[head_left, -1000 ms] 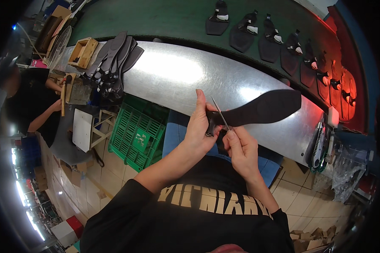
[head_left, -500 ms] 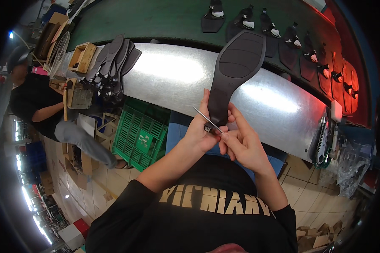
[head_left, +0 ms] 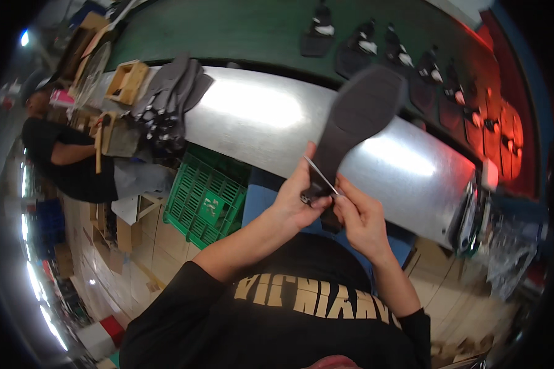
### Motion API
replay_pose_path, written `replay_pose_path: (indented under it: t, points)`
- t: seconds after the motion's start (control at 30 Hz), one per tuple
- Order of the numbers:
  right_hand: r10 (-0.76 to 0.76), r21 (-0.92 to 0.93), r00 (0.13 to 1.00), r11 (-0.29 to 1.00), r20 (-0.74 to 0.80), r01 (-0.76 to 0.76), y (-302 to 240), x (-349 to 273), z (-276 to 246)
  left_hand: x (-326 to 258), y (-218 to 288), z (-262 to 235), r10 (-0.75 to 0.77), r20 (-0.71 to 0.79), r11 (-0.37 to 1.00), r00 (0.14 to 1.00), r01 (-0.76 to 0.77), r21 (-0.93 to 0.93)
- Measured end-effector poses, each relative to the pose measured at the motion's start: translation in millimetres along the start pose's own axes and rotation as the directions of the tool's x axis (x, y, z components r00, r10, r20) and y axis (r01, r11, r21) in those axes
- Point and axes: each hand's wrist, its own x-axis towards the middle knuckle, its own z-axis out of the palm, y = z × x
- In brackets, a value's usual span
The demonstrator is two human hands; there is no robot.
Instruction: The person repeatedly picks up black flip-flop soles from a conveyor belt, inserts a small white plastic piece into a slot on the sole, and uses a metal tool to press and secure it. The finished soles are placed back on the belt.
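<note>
A dark sandal is held up over the bench edge, its outsole facing me and its wide toe end pointing away. My left hand grips it by the heel end, where a small shiny metal piece shows beside the fingers. My right hand pinches a thin metal rod, which lies slantwise across the heel part of the sole. Blur hides the rod's exact tip and whether it touches the sandal.
Past the steel bench runs a green belt with a row of sandals, red-lit at the right. Dark soles are piled at left by a wooden box. Below stands a green crate. A co-worker is at far left.
The view has shifted slightly. The rod has moved up along the heel part of the sole, and my right hand sits a little farther right. Both hands keep their grip.
</note>
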Motion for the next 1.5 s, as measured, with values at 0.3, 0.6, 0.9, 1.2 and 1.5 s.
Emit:
replay_pose_path:
  t: [0.3, 0.6, 0.9, 1.2, 1.5]
  points:
    - [0.073, 0.27, 0.993, 0.962, -0.098, -0.044, -32, 19, -33, 2, 141, -27, 0.394, -0.015, 0.909, 0.919, -0.387, 0.155]
    - [0.142, 0.217, 0.979, 0.97, -0.146, -0.109, -6, 21, -85, -83, 346, -149, 0.713, -0.224, 0.692, 0.665, -0.615, 0.378]
    - [-0.466, -0.822, 0.766, 0.553, -0.443, -0.139, 4, 10, -168, -97, 237, -70, 0.977, 0.013, 0.135, 0.213, -0.664, 0.735]
    - [-0.504, -0.88, 0.729, 0.361, -0.462, -0.308, 12, -18, -184, 139, 221, 39, 0.681, 0.518, -0.194, 0.518, -0.554, 0.809]
    - [-0.624, -0.877, 0.717, 0.479, -0.31, 0.038, 4, -7, -114, 238, 222, 87, 0.608, 0.592, -0.531, 0.529, -0.283, 0.799]
